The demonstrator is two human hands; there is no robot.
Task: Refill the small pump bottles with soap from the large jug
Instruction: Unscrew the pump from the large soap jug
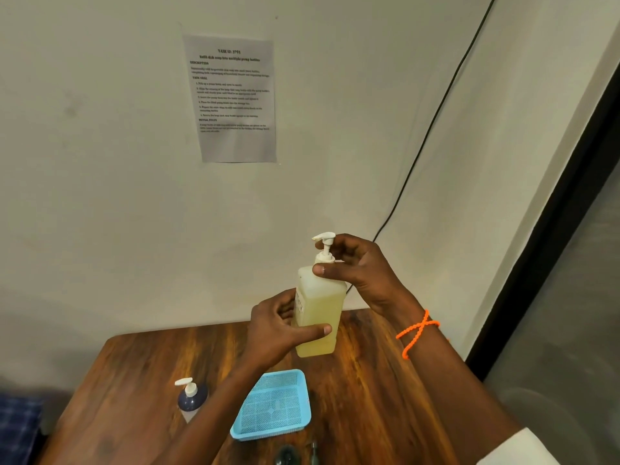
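- Yellow soap bottle [318, 310] raised above the wooden counter [141, 367], gripped round its lower body by the left hand [278, 330] for steadiness.
- Right hand [359, 263] fingers [322, 270] pinching the pump collar [324, 258], likely for twisting.
- Blue tray [271, 404] and dark pump bottle [191, 399] waiting below.
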